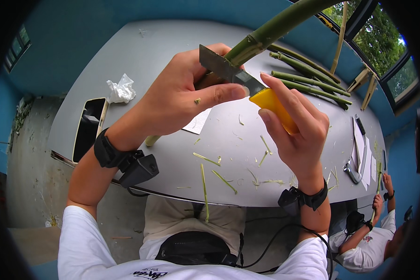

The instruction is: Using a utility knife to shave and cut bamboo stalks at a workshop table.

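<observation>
My left hand (184, 93) grips a long green stalk (270, 30) that runs from below the hand up toward the top right. Its thumb presses against the flat of a knife blade (228, 71). My right hand (291, 126) holds the knife by its yellow handle (273, 106), with the blade laid against the stalk where a pale cut surface shows. Both hands are raised above a grey table (172, 51).
Several more green stalks (308, 81) lie at the table's far right. Green shavings (219, 172) litter the near edge. A crumpled white wad (121, 88) and a dark rectangular opening (88, 126) sit at left. Another person (373, 233) works at lower right.
</observation>
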`<control>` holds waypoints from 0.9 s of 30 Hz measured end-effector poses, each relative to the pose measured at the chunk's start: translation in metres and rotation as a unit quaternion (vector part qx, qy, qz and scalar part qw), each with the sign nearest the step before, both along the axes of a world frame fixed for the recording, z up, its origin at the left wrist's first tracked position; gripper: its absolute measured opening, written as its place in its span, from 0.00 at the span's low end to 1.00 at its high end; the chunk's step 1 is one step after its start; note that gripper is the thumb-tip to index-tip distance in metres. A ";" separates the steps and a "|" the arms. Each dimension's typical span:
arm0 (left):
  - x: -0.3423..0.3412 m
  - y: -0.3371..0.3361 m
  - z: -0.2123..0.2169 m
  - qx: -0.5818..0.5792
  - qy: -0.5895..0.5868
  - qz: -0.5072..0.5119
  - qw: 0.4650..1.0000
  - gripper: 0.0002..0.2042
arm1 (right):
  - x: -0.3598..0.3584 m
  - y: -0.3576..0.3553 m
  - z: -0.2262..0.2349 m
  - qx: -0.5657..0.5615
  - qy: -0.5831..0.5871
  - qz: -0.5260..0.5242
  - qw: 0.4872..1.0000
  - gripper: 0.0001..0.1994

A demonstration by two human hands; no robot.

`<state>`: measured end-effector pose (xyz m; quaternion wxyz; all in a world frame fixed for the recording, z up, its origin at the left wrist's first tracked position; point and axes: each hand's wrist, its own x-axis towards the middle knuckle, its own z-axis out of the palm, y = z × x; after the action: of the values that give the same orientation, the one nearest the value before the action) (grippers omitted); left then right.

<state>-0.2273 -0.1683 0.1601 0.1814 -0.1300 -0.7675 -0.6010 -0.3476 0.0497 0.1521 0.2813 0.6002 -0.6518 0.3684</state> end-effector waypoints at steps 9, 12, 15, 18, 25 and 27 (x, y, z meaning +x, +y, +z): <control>0.003 0.009 0.006 -0.053 0.029 0.083 0.995 0.14 | 0.003 0.001 0.003 -0.039 0.039 -0.023 0.998 0.28; 0.007 0.017 0.009 -0.064 0.030 0.134 0.988 0.16 | 0.003 0.001 0.004 -0.056 0.038 -0.018 0.998 0.28; 0.010 0.021 0.010 -0.113 0.047 0.201 0.972 0.17 | 0.003 0.001 0.004 -0.063 0.043 -0.016 0.997 0.28; 0.009 0.018 0.009 -0.128 0.054 0.209 0.968 0.17 | 0.003 0.005 0.002 -0.046 0.045 -0.029 0.998 0.29; 0.010 0.018 0.007 -0.067 0.038 0.199 0.977 0.18 | 0.010 0.002 0.007 -0.059 0.071 -0.033 0.995 0.29; 0.012 0.025 0.013 -0.047 0.007 0.192 0.980 0.20 | 0.013 -0.001 0.008 -0.083 0.069 -0.022 0.994 0.30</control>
<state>-0.2157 -0.1436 0.1735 0.2928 0.0074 -0.8044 -0.5169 -0.3349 0.0490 0.1604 0.3828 0.5840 -0.6112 0.3728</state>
